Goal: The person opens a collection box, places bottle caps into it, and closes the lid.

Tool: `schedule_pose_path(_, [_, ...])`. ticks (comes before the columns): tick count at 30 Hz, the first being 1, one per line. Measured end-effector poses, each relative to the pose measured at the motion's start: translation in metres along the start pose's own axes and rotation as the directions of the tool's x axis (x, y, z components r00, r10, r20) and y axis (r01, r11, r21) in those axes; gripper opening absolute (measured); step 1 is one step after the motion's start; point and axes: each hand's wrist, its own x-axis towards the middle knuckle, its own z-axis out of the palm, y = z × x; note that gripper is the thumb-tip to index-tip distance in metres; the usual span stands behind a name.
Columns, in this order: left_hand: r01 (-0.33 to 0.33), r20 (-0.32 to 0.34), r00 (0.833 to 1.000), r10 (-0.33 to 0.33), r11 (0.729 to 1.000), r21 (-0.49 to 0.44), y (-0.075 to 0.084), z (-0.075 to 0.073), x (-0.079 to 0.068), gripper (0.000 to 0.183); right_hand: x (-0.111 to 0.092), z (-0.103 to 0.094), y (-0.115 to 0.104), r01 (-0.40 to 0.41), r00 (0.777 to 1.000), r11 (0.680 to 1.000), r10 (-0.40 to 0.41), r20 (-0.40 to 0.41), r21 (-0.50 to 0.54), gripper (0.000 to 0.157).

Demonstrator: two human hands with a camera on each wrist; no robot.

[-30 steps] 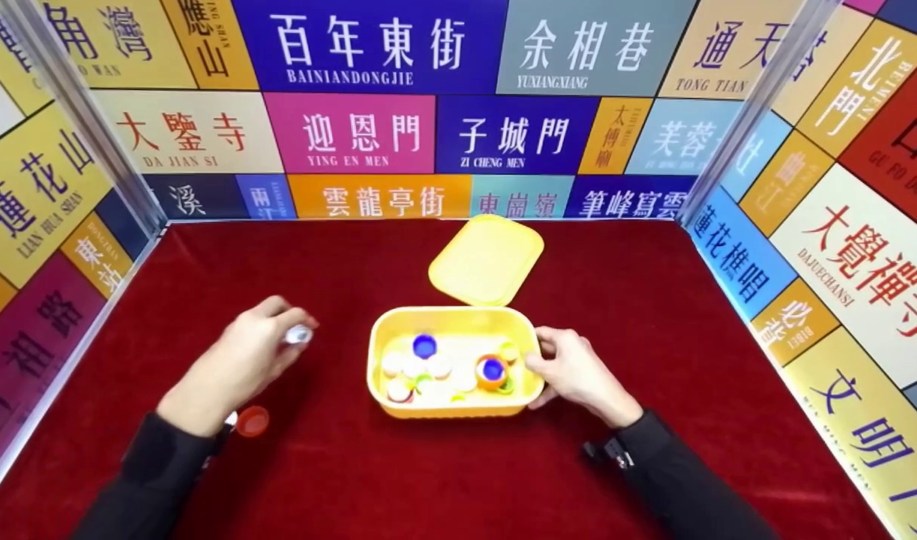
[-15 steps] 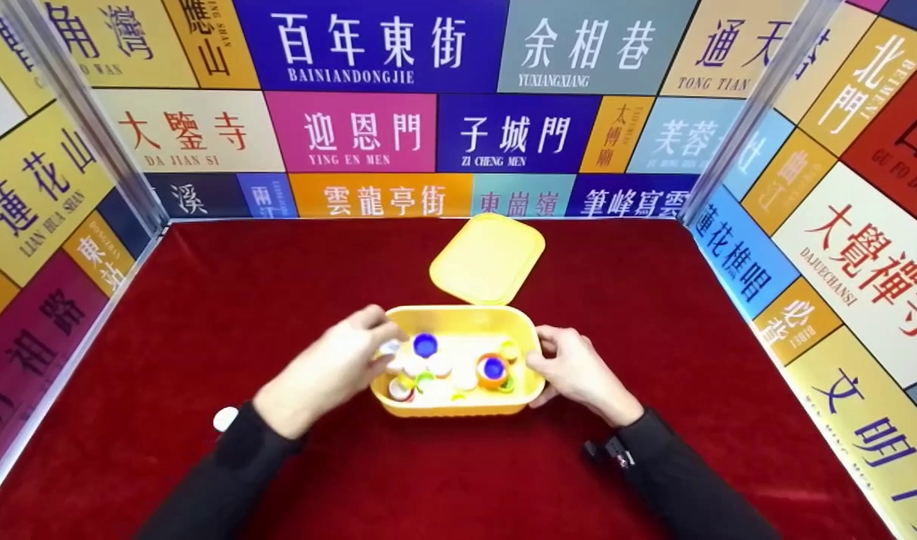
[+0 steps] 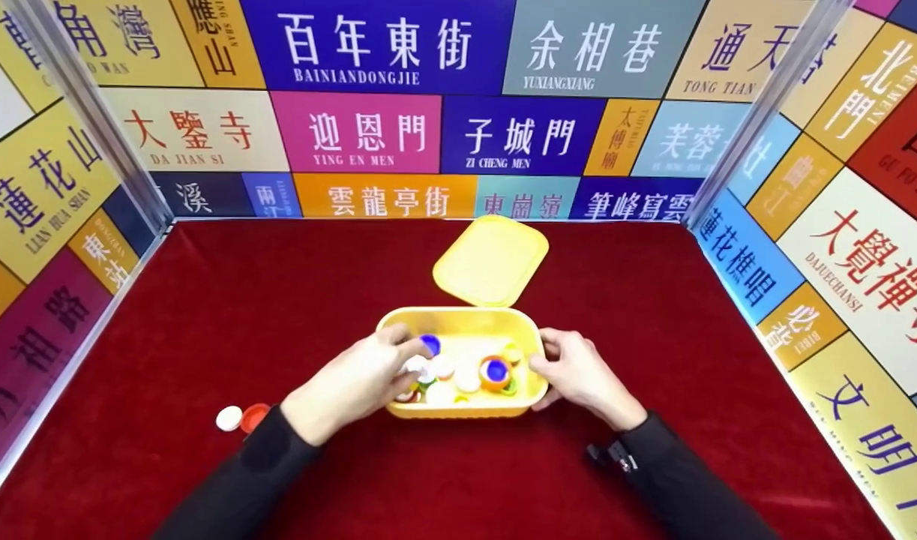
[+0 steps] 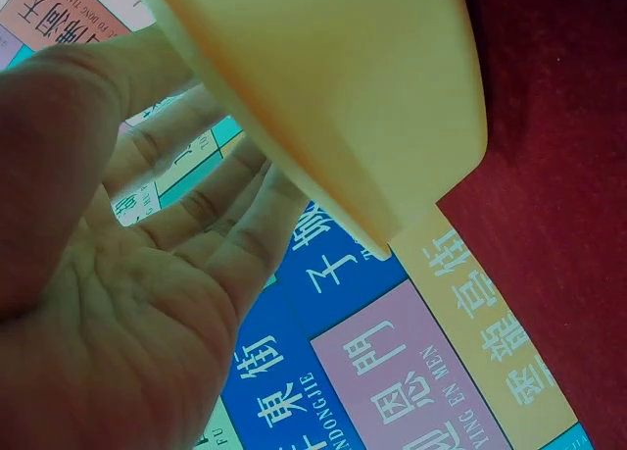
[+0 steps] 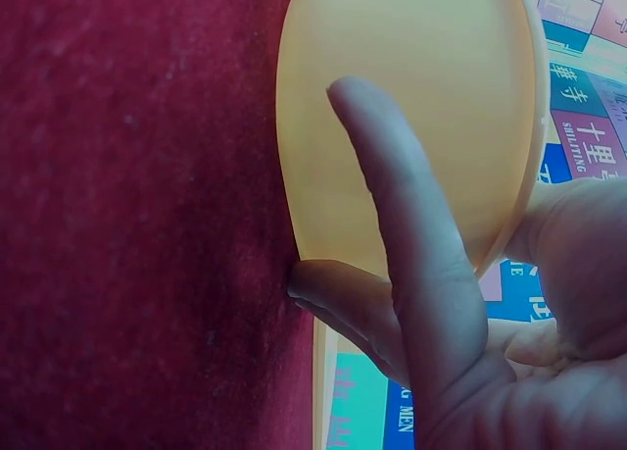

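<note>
My left hand [image 3: 361,379] reaches over the left rim of a yellow plastic box [image 3: 458,411], fingers inside. A white bottle cap [image 3: 418,367] shows right by its thumb and fingertips; I cannot tell whether they hold it. In the left wrist view the fingers pass behind the box's rim [image 4: 323,205], which hides the tips. My right hand [image 3: 582,379] grips the box's right end, thumb at the rim; in the right wrist view its fingers [image 5: 392,175] press the outer wall. Inside lie several white caps, a blue cap [image 3: 430,346] and an orange ring-like cap with a blue one [image 3: 496,370] in it.
A yellow lid [image 3: 491,261] lies flat behind the box. A white cap [image 3: 229,418] and a red cap [image 3: 255,417], partly covered by my left sleeve, lie on the red cloth [image 3: 443,480]. Printed panels [image 3: 353,131] wall off the back and both sides.
My left hand, with a small white object at its fingers, has moved right from above the cloth to inside the box. My right hand keeps its hold on the box's right end.
</note>
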Motion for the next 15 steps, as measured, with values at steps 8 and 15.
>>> schedule_pose_path(8, [-0.012,-0.028,1.0,0.013,0.999,0.039,-0.0012,-0.0023,0.0001,0.032,0.0008,-0.001,-0.0007,0.008,1.0,1.0,-0.008,-0.003,-0.003,0.046])
schedule_pose_path(15, [0.006,-0.032,0.999,-0.005,0.999,0.032,-0.0005,-0.0039,-0.003,0.033,-0.0006,0.0001,-0.0001,0.004,1.0,1.0,-0.004,0.008,-0.001,0.048])
